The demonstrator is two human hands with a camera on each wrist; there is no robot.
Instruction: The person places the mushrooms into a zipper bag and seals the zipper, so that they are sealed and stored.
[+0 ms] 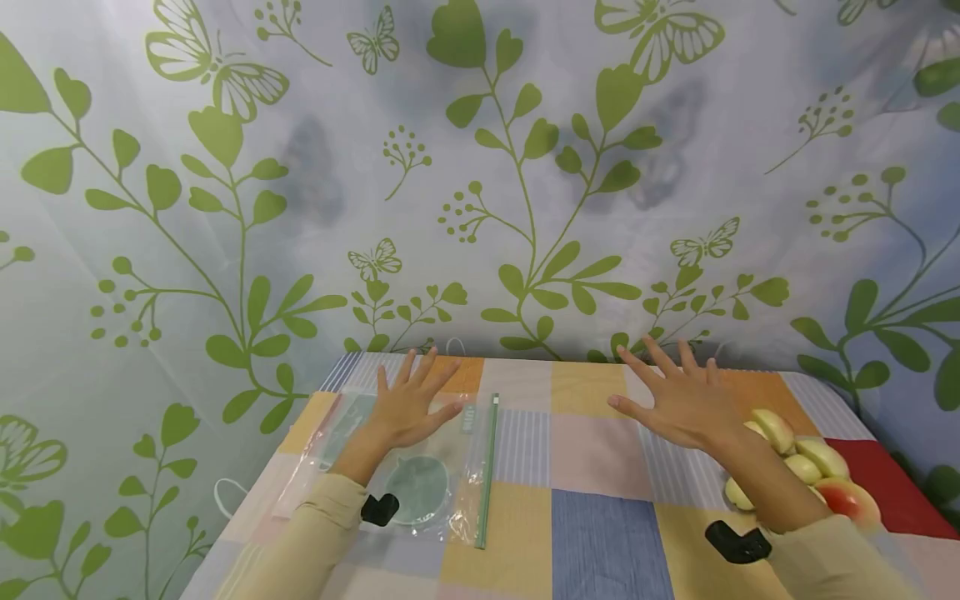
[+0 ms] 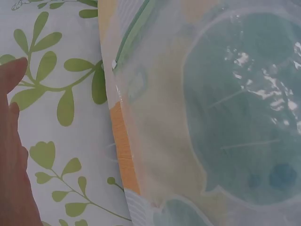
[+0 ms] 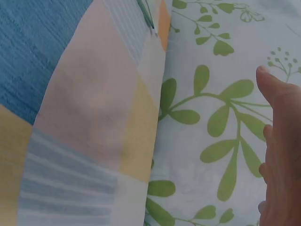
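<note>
My left hand (image 1: 411, 408) is raised with its fingers spread over a clear plastic zip bag (image 1: 463, 479). The bag has pale green printed shapes and a green slider strip (image 1: 487, 483) along its right side; it lies flat on the table. In the left wrist view the bag (image 2: 164, 127) fills the right part, and the left hand (image 2: 16, 155) shows at the left edge, apart from it. My right hand (image 1: 682, 404) is also spread and holds nothing. Nearest to it are several yellow-green fruits (image 1: 821, 458), one with a red blush, partly hidden by the right forearm.
A patchwork cloth (image 1: 600, 533) covers the table. Behind the table hangs a pale curtain (image 1: 360, 183) with green leaves and butterflies. Black straps (image 1: 738, 543) sit on both wrists. A white loop (image 1: 228, 496) sticks out at the table's left side.
</note>
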